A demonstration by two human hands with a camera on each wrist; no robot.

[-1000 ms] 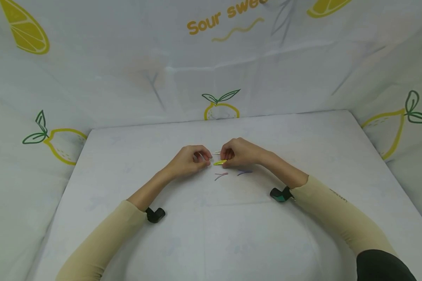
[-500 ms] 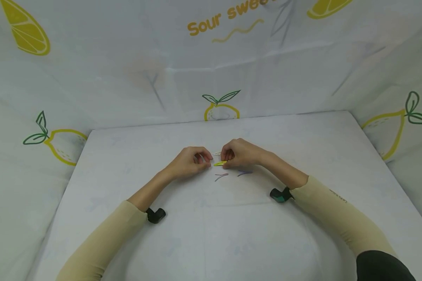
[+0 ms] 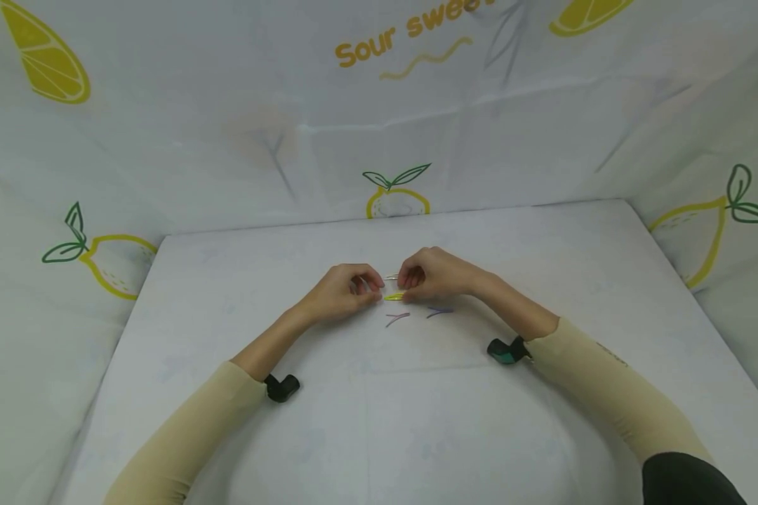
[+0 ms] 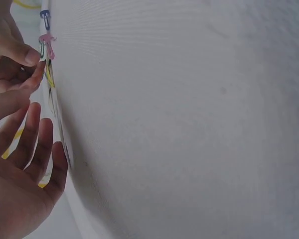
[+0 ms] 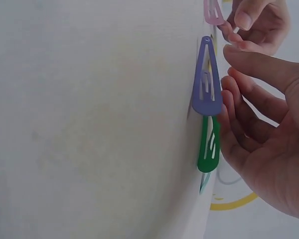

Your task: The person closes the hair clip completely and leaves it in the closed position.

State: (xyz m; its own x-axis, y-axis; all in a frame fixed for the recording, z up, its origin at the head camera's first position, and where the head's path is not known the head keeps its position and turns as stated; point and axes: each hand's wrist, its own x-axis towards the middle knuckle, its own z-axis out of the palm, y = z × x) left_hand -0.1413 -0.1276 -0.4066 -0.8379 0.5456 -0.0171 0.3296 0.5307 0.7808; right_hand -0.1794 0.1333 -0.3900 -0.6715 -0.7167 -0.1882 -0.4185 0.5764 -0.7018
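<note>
In the head view, a yellow snap hair clip lies between my two hands. My right hand has its thumb tip right at the clip's right end; in the right wrist view its thumb and fingers are apart and loosely bent. My left hand hovers at the clip's left end, fingers relaxed with nothing between them. Behind the yellow one lies a whitish clip. Nearer me are a pink clip and a purple clip. A green clip shows beyond the purple one in the right wrist view.
A white cloth with lemon prints covers the table and hangs as a backdrop behind and at both sides. Black wrist cameras sit below each forearm. A teal clip end peeks out past the green clip.
The yellow clip has gone from slightly tilted to level, and my right thumb and fingers have drawn back a little to the right. My left hand has barely moved.
</note>
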